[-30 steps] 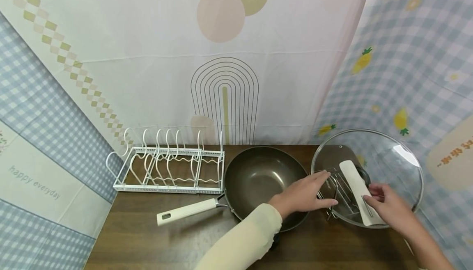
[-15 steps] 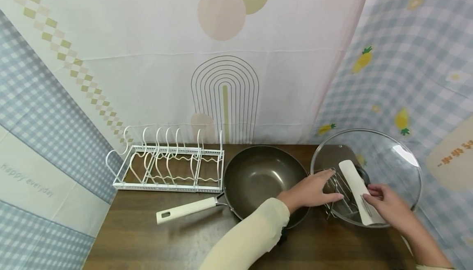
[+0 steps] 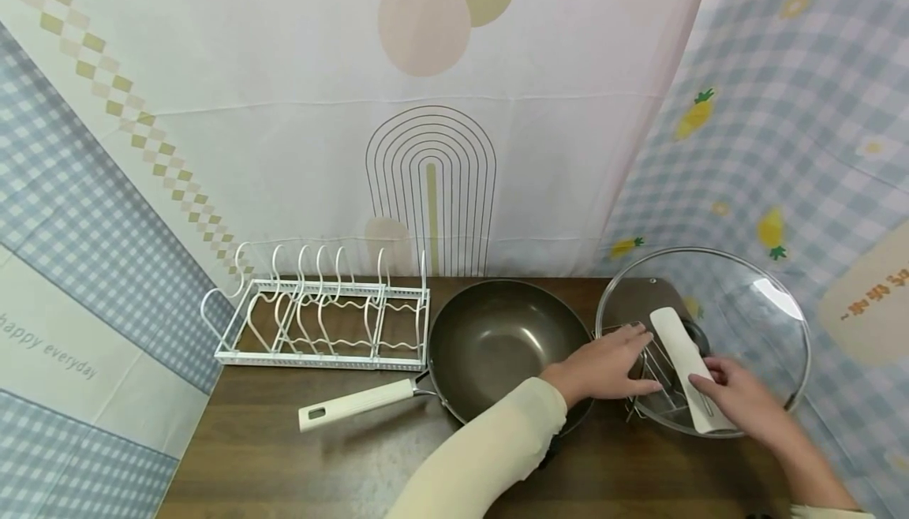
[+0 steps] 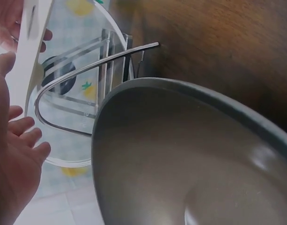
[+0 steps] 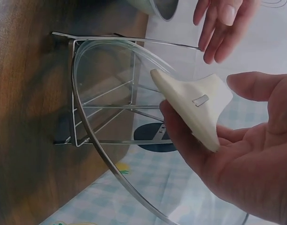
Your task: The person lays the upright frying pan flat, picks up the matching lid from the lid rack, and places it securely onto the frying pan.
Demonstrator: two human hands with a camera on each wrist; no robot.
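In the head view, a large glass pan lid (image 3: pixel 753 306) with a metal rim leans upright at the right. Its long cream handle (image 3: pixel 685 369) faces me. My right hand (image 3: pixel 746 401) holds the lower part of this handle; the right wrist view shows fingers beneath it and the thumb at its edge. A small metal wire stand (image 4: pixel 106 59) is around the lid's lower part. My left hand (image 3: pixel 604 365) hovers beside the stand, fingers extended, with nothing in its grasp. Part of the stand is hidden behind that hand in the head view.
A dark wok (image 3: pixel 497 330) sits mid-table beneath my left forearm, its cream handle (image 3: pixel 355 406) pointing left. Left of it stands a white wire rack (image 3: pixel 327 362) with several upright loops. Patterned cloth (image 3: pixel 554 148) hangs right behind the wooden table (image 3: pixel 284 456).
My left hand has shifted slightly right, toward the lid's handle. My right hand keeps its hold on the handle, and the lid has hardly moved.
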